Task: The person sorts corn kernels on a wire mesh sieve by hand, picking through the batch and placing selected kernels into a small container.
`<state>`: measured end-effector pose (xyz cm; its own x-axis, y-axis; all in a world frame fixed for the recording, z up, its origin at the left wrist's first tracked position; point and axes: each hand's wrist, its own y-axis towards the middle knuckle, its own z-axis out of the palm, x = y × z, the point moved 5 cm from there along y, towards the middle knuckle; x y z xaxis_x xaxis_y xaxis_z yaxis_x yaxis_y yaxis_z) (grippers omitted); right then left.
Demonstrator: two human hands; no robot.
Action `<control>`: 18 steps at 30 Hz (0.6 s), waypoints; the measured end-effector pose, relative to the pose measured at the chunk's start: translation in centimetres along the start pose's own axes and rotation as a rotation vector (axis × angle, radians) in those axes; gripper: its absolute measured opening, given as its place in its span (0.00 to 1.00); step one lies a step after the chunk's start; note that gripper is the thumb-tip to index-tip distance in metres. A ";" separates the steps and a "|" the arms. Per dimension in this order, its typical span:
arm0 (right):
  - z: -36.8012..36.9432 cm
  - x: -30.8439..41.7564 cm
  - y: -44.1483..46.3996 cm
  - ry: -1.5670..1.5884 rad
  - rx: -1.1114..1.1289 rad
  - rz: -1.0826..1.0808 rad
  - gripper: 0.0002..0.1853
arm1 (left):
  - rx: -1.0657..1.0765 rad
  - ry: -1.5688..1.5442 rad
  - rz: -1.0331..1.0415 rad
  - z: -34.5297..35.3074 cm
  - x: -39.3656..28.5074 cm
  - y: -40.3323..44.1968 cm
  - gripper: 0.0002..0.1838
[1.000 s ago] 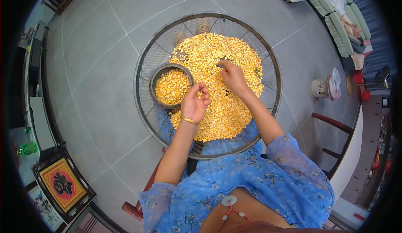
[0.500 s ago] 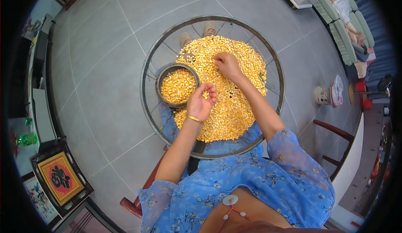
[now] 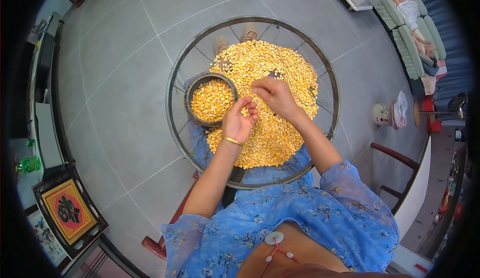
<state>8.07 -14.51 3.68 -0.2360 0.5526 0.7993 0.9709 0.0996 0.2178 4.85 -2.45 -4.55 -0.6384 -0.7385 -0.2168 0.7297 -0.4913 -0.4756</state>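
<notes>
A broad heap of yellow corn kernels [image 3: 272, 145] lies on a round mesh sieve [image 3: 334, 85] across my lap. On the sieve's left side stands a dark round bowl [image 3: 189, 107], filled with more kernels. My left hand [image 3: 238, 124] is palm up beside the bowl's right rim, fingers curled round a few corn kernels. Above the heap, just right of the left fingertips, my right hand [image 3: 278, 98] has its fingers pinched together. Whatever is between those fingertips is too small to make out.
A wooden chair [image 3: 400, 158] stands at the right, with a patterned container [image 3: 381, 114] on the tiled floor beyond it. A framed picture [image 3: 69, 210] is at lower left. Another person's legs [image 3: 419, 37] rest on a green sofa [image 3: 409, 53] at upper right.
My right hand has moved down the heap, closer to my left hand, uncovering a small dark gap among the kernels. The left hand stays nearly in place.
</notes>
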 end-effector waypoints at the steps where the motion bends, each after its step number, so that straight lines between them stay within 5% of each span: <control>1: -0.2 0.5 -0.3 -0.002 -0.004 0.000 0.06 | -0.021 -0.005 0.007 0.1 0.0 -0.1 0.12; 3: -0.6 1.4 -0.5 0.033 0.076 0.004 0.07 | -0.030 0.000 -0.009 0.6 0.1 -0.3 0.12; 4: -0.6 -1.4 -0.5 0.100 0.014 0.225 0.07 | -0.044 0.003 -0.023 0.6 0.1 -0.4 0.13; 9: -0.2 -6.0 -0.5 -0.365 -0.124 0.044 0.14 | -0.018 0.007 0.003 0.6 -0.2 -0.3 0.13; 14: 4.7 -3.3 -5.2 -0.375 0.255 -0.269 0.17 | -0.021 0.008 0.034 0.4 -0.5 -0.2 0.12; 18: 2.6 -1.4 -8.0 -0.379 0.596 -0.163 0.17 | 0.020 -0.003 0.024 0.4 -0.8 -0.2 0.11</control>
<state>0.78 -13.92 -0.62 -0.4544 0.7304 0.5100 0.8074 0.5795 -0.1106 5.26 -1.94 -3.94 -0.6199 -0.7515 -0.2257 0.7497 -0.4821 -0.4534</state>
